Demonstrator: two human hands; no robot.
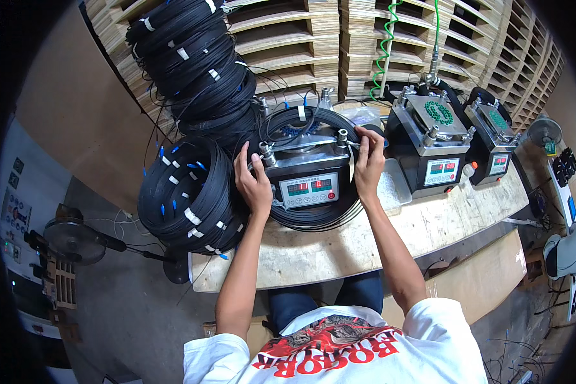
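A box-shaped polishing machine with a lit digital panel stands in front of me, with metal posts at its top corners. A large coil of black cable is looped about it, its lower part hanging below the panel. My left hand is at the near left post, fingers and thumb bent around a short clamp lever. At the near right post, my right hand closes on the matching clamp lever. Blue-tipped cable ends lie at the top of the coil.
Stacked black cable coils rise at the back left; another pile sits beside my left hand. Two similar machines stand to the right, past a clear plastic tray. Wooden pallets line the back. A fan stands left.
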